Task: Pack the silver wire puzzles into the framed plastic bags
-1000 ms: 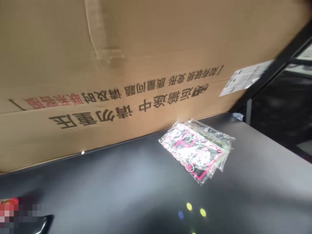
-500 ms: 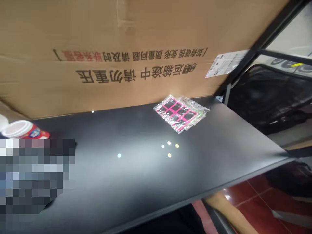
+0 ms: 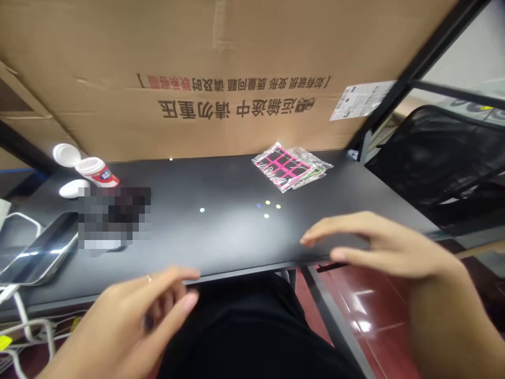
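Observation:
My left hand (image 3: 138, 305) hovers at the table's front edge, thumb and index finger apart, the other fingers loosely curled; nothing shows between them. A thin ring is on one finger. My right hand (image 3: 379, 245) reaches over the front edge farther right, open, thumb below the stretched fingers. Ahead of and between the hands lie small pale round dots (image 3: 266, 216) in a cluster, one of them blue (image 3: 259, 206). A lone pale dot (image 3: 202, 210) sits to their left. Clear plastic packets (image 3: 283, 166) with a pink grid, a green one beneath, rest near the cardboard.
A red-and-white tub (image 3: 98, 171) leans at the left beside white lids (image 3: 74, 189). A dark-screened device (image 3: 43, 250) and white cables (image 3: 21, 316) lie at the left edge. Upright cardboard (image 3: 244, 47) backs the black tabletop (image 3: 169, 237); a black mesh chair (image 3: 430, 147) stands right.
Both hands have risen into view over the table's front edge. The view has shifted, now showing more of the left side, with the device and cables.

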`<action>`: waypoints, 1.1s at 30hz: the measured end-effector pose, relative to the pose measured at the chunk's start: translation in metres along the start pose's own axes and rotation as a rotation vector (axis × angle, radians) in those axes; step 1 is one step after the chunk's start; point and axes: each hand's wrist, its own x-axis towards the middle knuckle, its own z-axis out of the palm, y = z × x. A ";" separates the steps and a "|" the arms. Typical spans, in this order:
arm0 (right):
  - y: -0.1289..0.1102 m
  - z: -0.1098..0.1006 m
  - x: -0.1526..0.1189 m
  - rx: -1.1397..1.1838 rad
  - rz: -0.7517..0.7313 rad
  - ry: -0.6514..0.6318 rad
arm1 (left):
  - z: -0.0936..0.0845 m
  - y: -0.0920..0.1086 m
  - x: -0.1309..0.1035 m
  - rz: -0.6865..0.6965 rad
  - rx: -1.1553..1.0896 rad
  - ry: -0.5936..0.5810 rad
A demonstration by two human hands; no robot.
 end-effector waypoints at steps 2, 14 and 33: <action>0.008 -0.027 0.054 -0.036 -0.136 0.220 | -0.011 0.025 0.055 0.117 -0.031 0.009; 0.115 -0.029 0.188 -0.761 0.150 0.702 | 0.023 -0.024 0.250 0.243 0.449 0.072; 0.098 0.008 0.204 -0.673 0.058 0.484 | 0.042 -0.033 0.214 0.442 0.286 -0.115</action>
